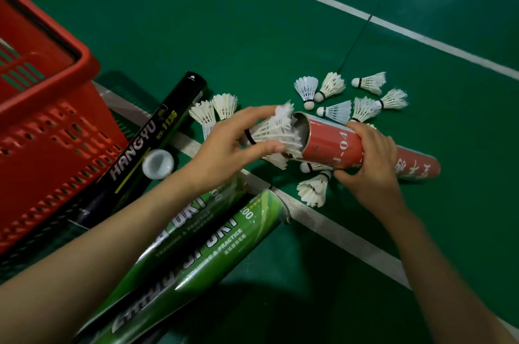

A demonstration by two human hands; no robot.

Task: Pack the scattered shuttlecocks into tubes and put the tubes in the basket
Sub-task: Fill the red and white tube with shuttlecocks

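My right hand (370, 166) grips a red tube (331, 144) near its open end, which points left. My left hand (238, 144) holds a white shuttlecock (275, 130) with its feather skirt at the tube's mouth. Several loose shuttlecocks (337, 96) lie on the green floor beyond the tube, two more (216, 110) sit left of my left hand, and one (313, 189) lies below the tube. A red plastic basket (47, 124) stands at the left.
A black tube (146, 147) leans beside the basket, with a white cap (157, 164) next to it. Two green tubes (213, 253) lie under my left forearm. White court lines (331, 228) cross the floor.
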